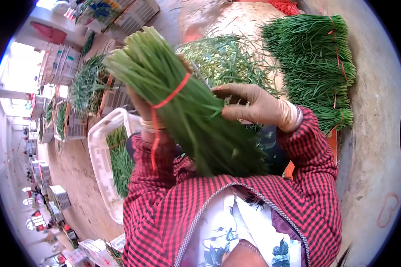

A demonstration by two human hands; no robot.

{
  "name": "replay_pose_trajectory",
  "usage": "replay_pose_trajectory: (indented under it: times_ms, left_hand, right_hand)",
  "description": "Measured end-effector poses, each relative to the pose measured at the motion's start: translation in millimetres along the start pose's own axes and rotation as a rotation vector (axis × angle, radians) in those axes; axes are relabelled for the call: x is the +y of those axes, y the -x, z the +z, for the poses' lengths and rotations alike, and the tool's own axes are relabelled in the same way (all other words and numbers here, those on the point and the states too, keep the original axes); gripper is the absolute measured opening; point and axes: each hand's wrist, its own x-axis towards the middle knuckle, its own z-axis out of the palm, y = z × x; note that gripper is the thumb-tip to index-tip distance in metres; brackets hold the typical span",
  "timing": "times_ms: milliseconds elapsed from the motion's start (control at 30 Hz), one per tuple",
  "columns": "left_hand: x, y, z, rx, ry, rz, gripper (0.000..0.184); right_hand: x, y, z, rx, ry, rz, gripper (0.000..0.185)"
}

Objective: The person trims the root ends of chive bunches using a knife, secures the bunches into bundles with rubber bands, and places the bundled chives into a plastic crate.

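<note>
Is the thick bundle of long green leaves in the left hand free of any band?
No, a narrow red band runs across the green bundle, one end trailing loose.

Pale work surface [250, 20], 12–2 o'clock | on it: loose green clippings [223, 58] at 12, red strands [286, 6] at 1, banded green bundles [312, 66] at 2 | brown floor [78, 175], 8–10 | on it: white crate [98, 155] at 9

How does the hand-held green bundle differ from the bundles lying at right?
The held bundle is raised and slanted; the lying bundles rest on a surface.
The held bundle is single; the lying bundles form a row.
Both are long, thin and green, with red ties.
</note>
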Motion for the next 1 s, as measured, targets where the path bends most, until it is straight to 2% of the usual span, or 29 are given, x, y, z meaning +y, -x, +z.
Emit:
replay_pose_trajectory:
  times_ms: [33, 100, 167, 200, 267, 300, 367, 433, 500, 533, 633, 667, 700, 733, 767, 833, 867, 967, 1000]
  left_hand:
    - [19.1, 7.6, 0.2, 0.036, -0.064, 0.054, 0.078]
    - [54.7, 18.6, 8.8, 0.072, -0.127, 0.107, 0.076]
    - [85.3, 36.4, 26.6, 0.433, -0.369, 0.277, 0.07]
    - [95.0, 37.7, 44.9, 0.435, -0.367, 0.277, 0.07]
    - [107.2, 39.4, 72.5, 0.307, -0.988, 0.215, 0.067]
    - [105.0, 38.8, 70.8, 0.311, -0.986, 0.217, 0.067]
    - [95.0, 25.0, 61.3, 0.147, -1.642, 0.135, 0.067]
    - [63.4, 17.5, 40.2, 0.013, -1.972, 0.396, 0.073]
    - [30.9, 10.1, 0.0, 0.025, -2.269, 0.182, 0.077]
    - [10.5, 8.9, -19.8, 0.068, -2.262, 0.015, 0.079]
    - [-56.7, 6.2, -70.8, 0.23, -2.243, -0.478, 0.09]
    - [-78.1, 11.2, -92.4, 0.26, -2.208, -0.58, 0.099]
    - [-91.7, 16.1, -107.3, 0.29, -2.171, -0.684, 0.109]
    - [-91.2, 18.8, -108.8, 0.291, -2.187, -0.564, 0.122]
    - [-90.6, 18.7, -110.4, 0.287, -2.187, -0.571, 0.122]
    - [-86.8, 17.3, -104.6, 0.135, -2.204, -0.511, 0.128]
    - [-84.6, 13.7, -98.2, 0.152, -2.19, -0.574, 0.13]
    - [-90.6, 8.4, -101.1, 0.182, -2.151, -0.641, 0.131]
    - [-91.2, 7.3, -101.3, 0.165, -2.198, -0.644, 0.136]
  right_hand:
    - [34.6, -14.8, -1.7, -0.009, -0.111, -0.071, 0.062]
    - [76.0, -33.8, -0.1, 0.327, 0.438, -0.057, 0.063]
    - [119.4, -55.7, 4.5, 0.299, 0.839, 0.134, 0.065]
    - [109.8, -63.0, 11.1, 0.159, 0.854, 0.347, 0.062]
    - [129.6, -80.6, 22.8, 0.242, 0.822, 0.413, 0.051]
    - [141.0, -91.5, 25.0, 0.31, 0.758, 0.476, 0.047]
    - [155.8, -91.6, 22.5, 0.358, 0.603, 0.371, 0.041]
    - [167.0, -88.1, 19.4, 0.46, 0.523, 0.306, 0.04]
    - [151.5, -66.9, 22.1, 0.567, 0.415, 0.3, 0.039]
    - [148.8, -53.5, 25.2, 0.641, 0.271, 0.24, 0.036]
    - [152.1, -20.3, 23.4, 0.776, 0.193, 0.09, 0.033]
    - [151.4, -9.1, 21.8, 0.779, 0.193, 0.1, 0.033]
    - [148.5, 1.7, 20.6, 0.771, 0.337, 0.129, 0.032]
    - [142.7, 8.9, 21.9, 0.758, 0.481, 0.155, 0.031]
    - [135.0, 13.7, 27.5, 0.757, 0.477, 0.161, 0.031]
    - [125.1, 19.0, 39.8, 0.764, 0.525, 0.08, 0.028]
    - [124.8, 18.7, 44.3, 0.761, 0.567, -0.004, 0.026]
    - [95.4, 12.5, 56.1, 0.637, 0.61, 0.089, 0.032]
    - [98.0, 7.9, 59.2, 0.646, 0.653, 0.024, 0.03]
